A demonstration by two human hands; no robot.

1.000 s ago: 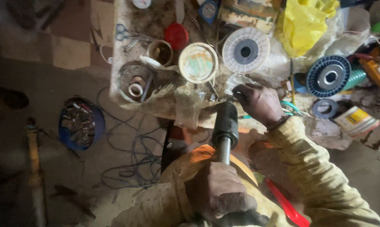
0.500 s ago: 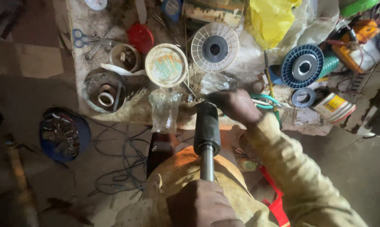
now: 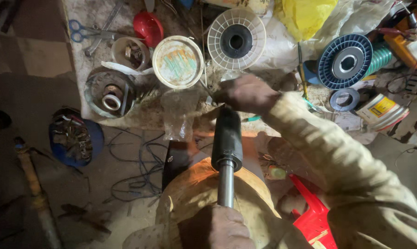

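Below, a person's left hand [image 3: 216, 227] clamps the bare steel shaft of a dark cylindrical rotor [image 3: 227, 140], which runs from the lap up to the cluttered bench [image 3: 139, 115]. Farther up, the right hand [image 3: 246, 93] closes over the rotor's far end at the bench edge, near a white wire spool [image 3: 236, 38].

Floor: dusty tiled ground [image 3: 24, 60], dim, strewn with loose dark cables [image 3: 139, 166].
Furniture: cluttered grey stone workbench [image 3: 79, 27]; red plastic stool [image 3: 314, 216] below.
Light: warm glow over the bench, shadowed left side.
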